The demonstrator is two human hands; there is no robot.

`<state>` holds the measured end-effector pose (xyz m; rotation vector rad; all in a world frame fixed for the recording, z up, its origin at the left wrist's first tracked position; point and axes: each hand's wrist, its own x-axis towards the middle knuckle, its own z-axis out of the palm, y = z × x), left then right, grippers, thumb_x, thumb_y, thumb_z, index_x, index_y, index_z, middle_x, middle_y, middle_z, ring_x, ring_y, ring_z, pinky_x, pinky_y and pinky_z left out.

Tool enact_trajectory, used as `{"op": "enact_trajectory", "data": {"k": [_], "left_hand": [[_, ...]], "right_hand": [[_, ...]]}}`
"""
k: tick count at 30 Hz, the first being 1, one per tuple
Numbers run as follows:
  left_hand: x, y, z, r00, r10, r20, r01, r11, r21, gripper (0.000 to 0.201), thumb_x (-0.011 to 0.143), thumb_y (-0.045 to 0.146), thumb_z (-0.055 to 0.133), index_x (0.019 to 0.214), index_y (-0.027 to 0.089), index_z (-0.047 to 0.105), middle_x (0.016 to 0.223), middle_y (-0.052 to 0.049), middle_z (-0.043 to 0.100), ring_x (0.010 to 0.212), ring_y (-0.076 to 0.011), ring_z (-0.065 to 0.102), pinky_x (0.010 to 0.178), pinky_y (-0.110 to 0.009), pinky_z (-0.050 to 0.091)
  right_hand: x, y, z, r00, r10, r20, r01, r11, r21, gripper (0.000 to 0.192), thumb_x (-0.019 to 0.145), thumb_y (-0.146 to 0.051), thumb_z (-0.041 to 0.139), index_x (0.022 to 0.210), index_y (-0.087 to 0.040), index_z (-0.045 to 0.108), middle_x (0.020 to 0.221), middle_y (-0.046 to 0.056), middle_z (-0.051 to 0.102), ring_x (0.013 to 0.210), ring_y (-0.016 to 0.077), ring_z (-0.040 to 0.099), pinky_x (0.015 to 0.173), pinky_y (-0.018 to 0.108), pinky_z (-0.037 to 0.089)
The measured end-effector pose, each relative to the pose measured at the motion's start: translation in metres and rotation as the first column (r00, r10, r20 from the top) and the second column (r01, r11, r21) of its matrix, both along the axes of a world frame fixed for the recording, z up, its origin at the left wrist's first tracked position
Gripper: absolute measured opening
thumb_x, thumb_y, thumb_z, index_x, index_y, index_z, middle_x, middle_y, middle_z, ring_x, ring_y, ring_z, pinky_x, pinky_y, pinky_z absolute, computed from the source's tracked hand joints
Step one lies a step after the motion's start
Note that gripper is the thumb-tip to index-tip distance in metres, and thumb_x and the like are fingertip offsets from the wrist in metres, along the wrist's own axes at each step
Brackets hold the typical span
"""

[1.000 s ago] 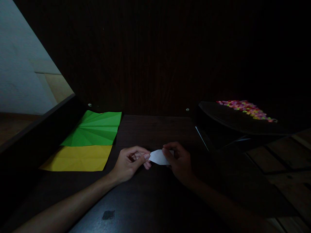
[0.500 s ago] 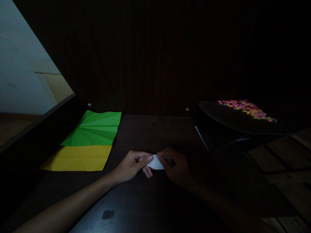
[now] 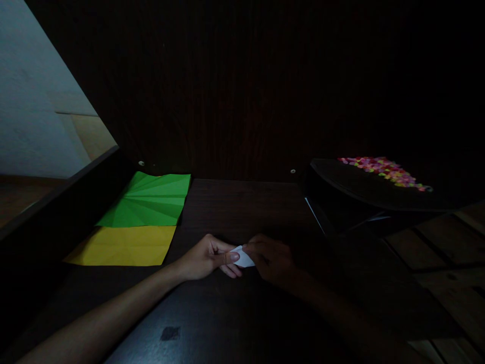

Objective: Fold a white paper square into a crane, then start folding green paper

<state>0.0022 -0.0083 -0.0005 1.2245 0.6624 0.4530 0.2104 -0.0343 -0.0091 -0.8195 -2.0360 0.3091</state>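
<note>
Dark tabletop beneath white paper, long axis sideways

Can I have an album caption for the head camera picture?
Left hand and right hand hold a small folded white paper near creased green paper and yellow paper.

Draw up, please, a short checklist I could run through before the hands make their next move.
1. Left hand grips the white paper: ok, thumb on top.
2. Right hand holds the paper's other end: ok.
3. Green sheet and yellow sheet lie apart from both hands: ok.
4. Light on the work: not ok, the right hand is in deep shadow.
5. Paper's edges aligned: cannot tell, fingers cover both ends.
</note>
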Motion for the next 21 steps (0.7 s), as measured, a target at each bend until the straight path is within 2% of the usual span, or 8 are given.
{"op": "enact_trajectory", "data": {"k": [4,9,13,18,21], "left_hand": [[0.0015,-0.0015,-0.0003,1.0,0.019,0.02,-0.019,1.0,-0.004,0.039,0.081,0.044,0.072,0.099,0.009,0.075,0.078,-0.012,0.076,0.068,-0.0187,0.074,0.064,-0.026,0.06],[0.0009,-0.0004,-0.0004,1.0,0.005,0.023,-0.005,1.0,-0.022,0.039,0.082,0.044,0.071,0.094,0.008,0.076,0.08,-0.014,0.076,0.073,-0.0217,0.074,0.064,-0.028,0.06],[0.001,0.0004,0.0006,0.999,0.023,0.044,-0.022,1.0,-0.014,0.037,0.082,0.04,0.072,0.103,0.009,0.073,0.081,-0.013,0.076,0.072,-0.0212,0.074,0.066,-0.03,0.06],[0.003,0.0005,0.0014,0.986,0.146,0.075,-0.148,0.989,0.024,0.042,0.079,0.033,0.076,0.112,0.008,0.069,0.081,-0.012,0.075,0.071,-0.0205,0.073,0.068,-0.031,0.061],[0.0034,0.0022,-0.0001,0.976,0.204,0.078,-0.209,0.977,0.053,0.048,0.079,0.038,0.075,0.114,0.006,0.068,0.081,-0.012,0.076,0.071,-0.021,0.074,0.069,-0.032,0.061]], "right_hand": [[-0.0035,0.001,-0.0001,0.995,-0.051,-0.091,0.044,0.996,-0.072,0.019,0.093,-0.018,0.052,0.09,-0.022,0.07,0.075,0.005,0.072,0.067,0.016,0.067,0.06,0.028,0.055],[-0.0073,0.0019,0.0003,0.986,-0.062,-0.152,0.04,0.989,-0.141,0.016,0.091,-0.017,0.055,0.091,-0.022,0.07,0.078,0.005,0.072,0.069,0.0168,0.067,0.062,0.029,0.055],[-0.0065,0.0039,0.0034,0.975,-0.141,-0.173,0.105,0.974,-0.202,0.011,0.089,-0.023,0.058,0.086,-0.022,0.068,0.077,0.004,0.072,0.068,0.0176,0.067,0.063,0.03,0.054],[-0.0034,0.0072,0.0057,0.928,-0.306,-0.214,0.224,0.915,-0.336,0.009,0.086,-0.031,0.063,0.086,-0.022,0.066,0.081,0.003,0.071,0.076,0.0184,0.068,0.07,0.03,0.055],[-0.0045,0.0096,0.0045,0.891,-0.353,-0.285,0.178,0.85,-0.496,0.02,0.082,-0.037,0.066,0.096,-0.022,0.063,0.082,0.002,0.069,0.07,0.0167,0.067,0.06,0.027,0.054]]}}
